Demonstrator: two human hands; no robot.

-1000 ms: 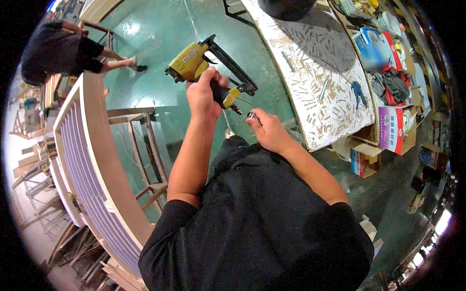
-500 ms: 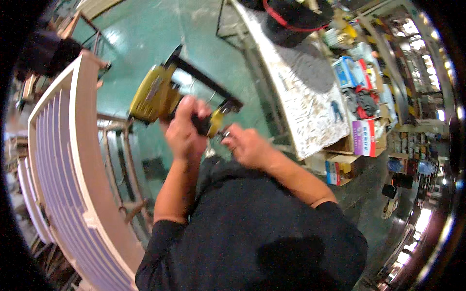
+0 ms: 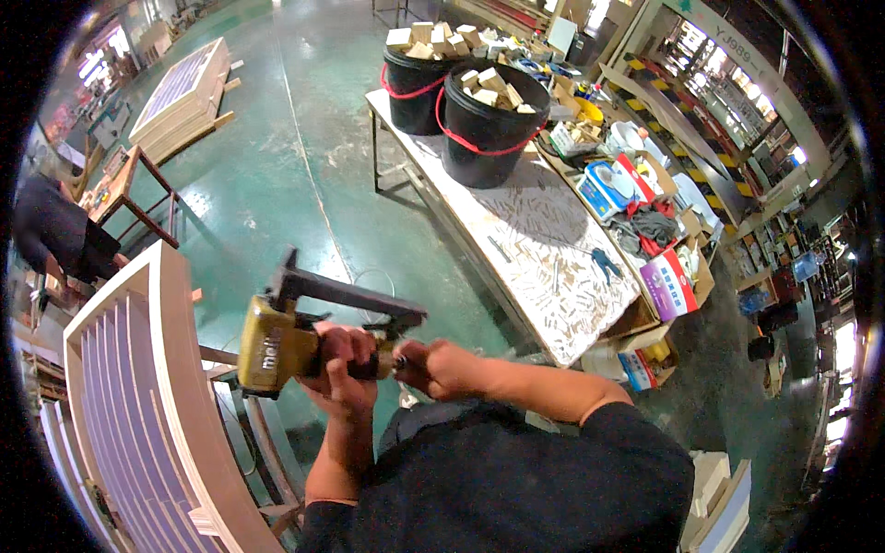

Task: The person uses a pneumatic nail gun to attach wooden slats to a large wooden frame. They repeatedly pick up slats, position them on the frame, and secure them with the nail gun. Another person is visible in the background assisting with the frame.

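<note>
A yellow and black pneumatic nail gun (image 3: 275, 346) is held in front of my body, its head to the left and its long dark magazine (image 3: 355, 297) on the far side. My left hand (image 3: 343, 376) is wrapped round its handle. At the handle's rear end my right hand (image 3: 447, 369) is closed, its fingers pinching the small metal air fitting (image 3: 400, 363). The fingers partly hide the fitting, and I cannot tell whether a hose is joined to it. Left of the gun stands a pale wooden frame (image 3: 175, 313) with slats across a greyish-purple panel.
A white-topped table (image 3: 576, 300) strewn with small scraps stands to the right. It bears two black buckets (image 3: 489, 129) of wood blocks, a blue glove (image 3: 606, 264) and boxes (image 3: 668, 284) along its side. Far left are a person (image 3: 64, 226) and stacked panels (image 3: 184, 88).
My view has tilted up, bringing the buckets and far floor into sight. The nail gun sits lower in view, still in both hands, its magazine now nearer level.
</note>
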